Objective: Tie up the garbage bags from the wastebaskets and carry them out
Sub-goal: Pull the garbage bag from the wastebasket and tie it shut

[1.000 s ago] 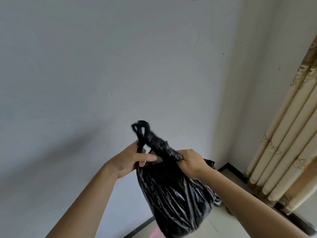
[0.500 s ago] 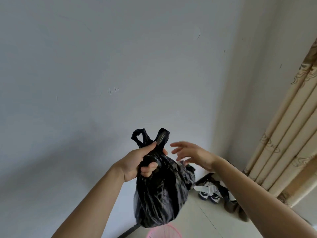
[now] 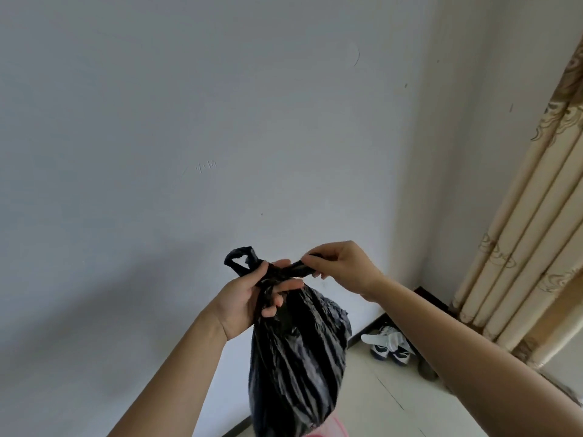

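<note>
A black garbage bag (image 3: 296, 357) hangs in the lower centre of the frame, held up in the air in front of a pale wall (image 3: 189, 137). Its body is full and creased, and its lower end drops out of the bottom edge of the picture.

The left hand (image 3: 249, 298) is wrapped around the gathered neck of the bag. Its fingers (image 3: 284, 287) curl closed over the bunched plastic, with the thumb pressed against the top of the twist, so the grip is tight and carries the bag. One handle loop (image 3: 241, 258) sticks up above this hand, toward the upper left of the fist.

The right hand (image 3: 344, 266) sits just to the right, at about the same height. Its thumb and forefingers are pinched narrowly on the other handle strip (image 3: 299, 268), which is stretched sideways between the two hands. The remaining fingers are bent loosely below the pinch.

At the bottom edge, under the bag, a sliver of a pink wastebasket (image 3: 334, 432) shows. At the lower right, a pair of white and dark shoes (image 3: 389, 345) lies on the light floor (image 3: 394, 405) near the corner, and a beige patterned curtain (image 3: 530, 247) hangs along the right side of the frame.
</note>
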